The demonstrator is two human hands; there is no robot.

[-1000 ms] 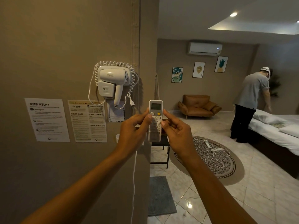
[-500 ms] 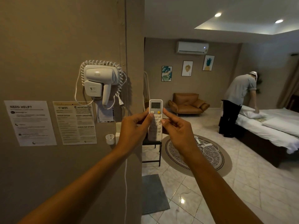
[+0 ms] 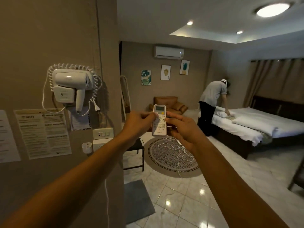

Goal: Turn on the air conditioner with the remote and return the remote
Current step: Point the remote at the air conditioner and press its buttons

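1. Both my hands, left (image 3: 139,124) and right (image 3: 182,129), pinch the remote (image 3: 159,120), raised toward the AC (image 3: 169,52).
2. AC louvre looks closed; power press unconfirmed.
3. Returning the remote remains.

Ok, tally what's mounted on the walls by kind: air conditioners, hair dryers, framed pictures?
Air conditioner: 1
Hair dryer: 1
Framed pictures: 3, the leaf print, the middle print and the pineapple print
Total: 5
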